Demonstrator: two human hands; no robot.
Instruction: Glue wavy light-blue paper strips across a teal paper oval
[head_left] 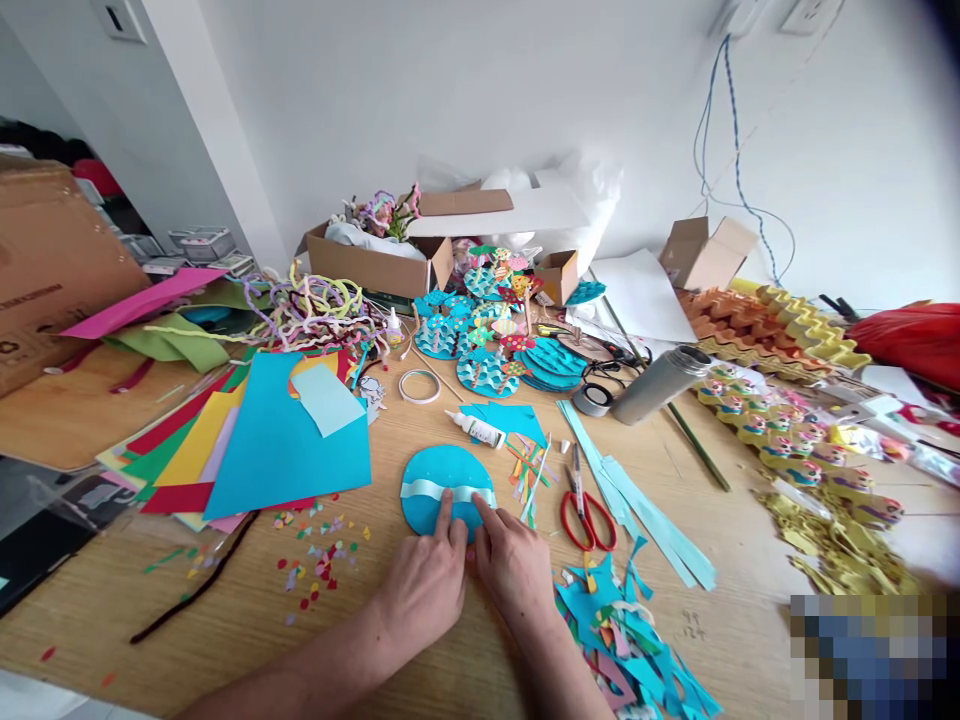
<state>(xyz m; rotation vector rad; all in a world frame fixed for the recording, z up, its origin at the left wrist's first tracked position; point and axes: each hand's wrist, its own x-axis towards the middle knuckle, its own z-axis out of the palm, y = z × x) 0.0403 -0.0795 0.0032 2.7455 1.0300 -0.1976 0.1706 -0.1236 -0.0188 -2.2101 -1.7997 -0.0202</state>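
A round blue paper disc (439, 468) lies flat on the wooden table, with a pale blue paper strip (421, 488) running across its middle. My left hand (424, 575) presses its outstretched index fingertip onto the strip, the other fingers curled. Just right of it, my right hand (514, 560) also presses an index fingertip on the strip near the disc's right edge. Neither hand visibly grips anything; the thumbs are mostly hidden. Beyond the disc lies a white glue bottle (478, 428) on its side. Red-handled scissors (585, 515) lie to the right.
Coloured paper sheets (300, 470) are stacked left. Blue scraps (637, 640) pile up at front right, below pale strips (652, 520). A roll of tape (419, 386), a grey cylinder (660, 385) and decorated blue discs (487, 372) stand farther back. Egg-carton pieces (795, 465) line the right.
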